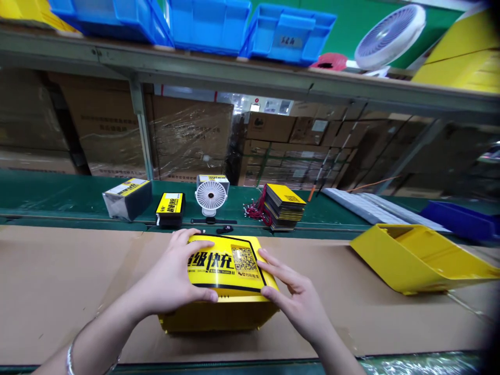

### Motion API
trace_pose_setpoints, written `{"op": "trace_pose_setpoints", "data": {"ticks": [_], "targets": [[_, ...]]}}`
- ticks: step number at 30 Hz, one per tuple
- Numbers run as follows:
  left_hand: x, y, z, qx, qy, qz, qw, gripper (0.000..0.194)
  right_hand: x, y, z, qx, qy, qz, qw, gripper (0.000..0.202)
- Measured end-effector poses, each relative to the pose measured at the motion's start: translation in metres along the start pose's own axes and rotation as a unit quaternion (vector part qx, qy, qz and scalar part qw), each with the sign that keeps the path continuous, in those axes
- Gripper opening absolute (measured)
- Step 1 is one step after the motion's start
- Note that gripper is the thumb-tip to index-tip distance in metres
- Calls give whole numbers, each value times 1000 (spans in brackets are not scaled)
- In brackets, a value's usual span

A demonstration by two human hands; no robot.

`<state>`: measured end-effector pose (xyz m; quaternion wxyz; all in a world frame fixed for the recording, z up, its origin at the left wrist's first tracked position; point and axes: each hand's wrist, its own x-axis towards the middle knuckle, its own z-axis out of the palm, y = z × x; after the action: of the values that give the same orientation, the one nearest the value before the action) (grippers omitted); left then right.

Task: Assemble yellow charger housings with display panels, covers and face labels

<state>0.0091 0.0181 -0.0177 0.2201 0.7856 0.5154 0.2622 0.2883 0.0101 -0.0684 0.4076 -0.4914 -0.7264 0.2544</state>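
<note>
A yellow plastic cover (219, 263) with black Chinese lettering, a black border and a QR code lies over a yellow plastic bin (219, 319) in front of me. Whether the cover rests on the bin's rim or is held just above it, I cannot tell. My left hand (175, 278) grips its left part, fingers over the far edge and top, thumb at the near edge. On the right side, my right hand (291, 291) clasps the edge between fingers and thumb. Most of the bin is hidden beneath the cover.
Behind stand a small white fan (211, 197), a black-and-yellow box (171, 209), a wrapped box (127, 199) and a stack of yellow-black cards (284, 207) beside red wires (255, 209). Another yellow bin (422, 258) sits right. A shelf (234, 67) holding blue bins (291, 34) spans overhead.
</note>
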Motion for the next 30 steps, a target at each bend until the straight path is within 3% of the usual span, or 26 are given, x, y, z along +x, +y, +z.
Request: {"op": "trace_pose_setpoints", "data": {"ticks": [9, 15, 19, 22, 26, 28, 30], "targets": [[5, 6, 3, 18, 1, -25, 1000, 86, 3, 6, -1, 32, 0, -3, 999, 43], [13, 5, 4, 63, -43, 15, 997, 114, 4, 2, -9, 24, -39, 11, 999, 42], [9, -3, 3, 124, -67, 40, 989, 98, 8, -13, -19, -59, -71, 4, 996, 39], [-3, -19, -3, 124, -85, 36, 988, 83, 14, -17, -27, -83, -115, 13, 990, 58], [-19, -42, -14, 94, -78, -1, 992, 76, 37, -1, -28, 9, -165, 6, 986, 98], [-23, -45, -14, 103, -70, -14, 992, 75, 57, 8, -20, 44, -152, 9, 987, 88], [-21, -39, -9, 128, -53, -21, 990, 76, 78, 11, -8, -3, -95, 22, 995, 58]]}}
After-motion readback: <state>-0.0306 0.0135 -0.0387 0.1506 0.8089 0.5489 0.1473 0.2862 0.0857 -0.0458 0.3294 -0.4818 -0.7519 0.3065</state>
